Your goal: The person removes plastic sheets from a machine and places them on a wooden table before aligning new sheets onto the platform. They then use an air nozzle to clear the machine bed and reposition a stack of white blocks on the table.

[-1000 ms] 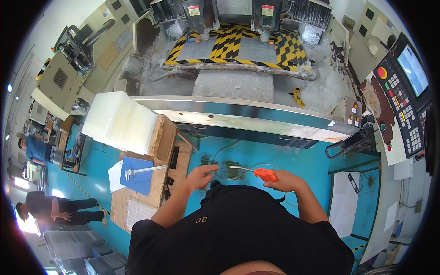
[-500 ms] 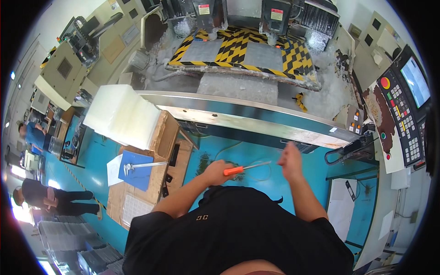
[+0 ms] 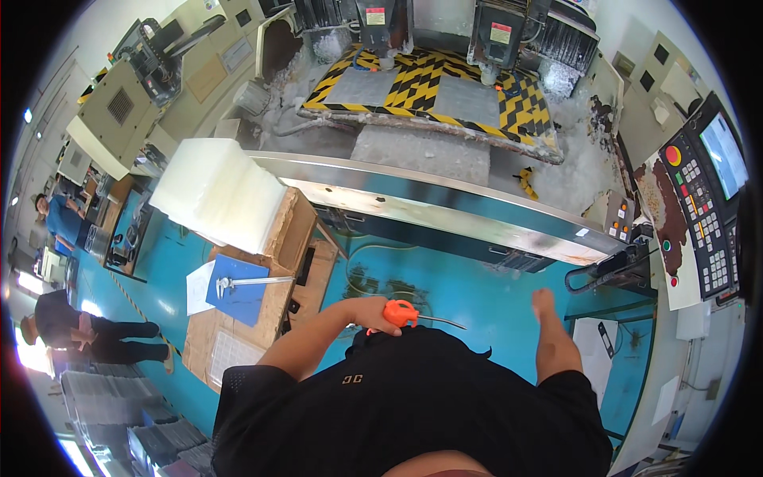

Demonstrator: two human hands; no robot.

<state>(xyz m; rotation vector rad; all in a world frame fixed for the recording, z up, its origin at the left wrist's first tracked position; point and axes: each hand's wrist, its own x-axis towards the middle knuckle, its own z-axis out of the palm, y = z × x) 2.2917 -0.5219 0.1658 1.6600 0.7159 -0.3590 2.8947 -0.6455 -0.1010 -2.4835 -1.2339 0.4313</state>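
Right now the left hand (image 3: 375, 313) sits off to the right of the wooden surface (image 3: 197, 343), its forearm reaching up and inward, the fingers closed around the handle of an orange-handled tool (image 3: 402, 313). That tool lies in front of the black shirt (image 3: 413, 389), and its thin metal rod points away from the wooden surface, tip past the knuckles. Farther right of the wooden surface, well apart from the tool, the right hand (image 3: 544, 304) is raised on an upright forearm; it is blurred, so I cannot tell how far its fingers are bent. Beyond the wooden surface, the metal rim of the machine (image 3: 397, 178) runs across to the right. Between that rim and both hands, to the right of the wooden surface, the blue floor (image 3: 493, 294) leaves open room around the tool's tip
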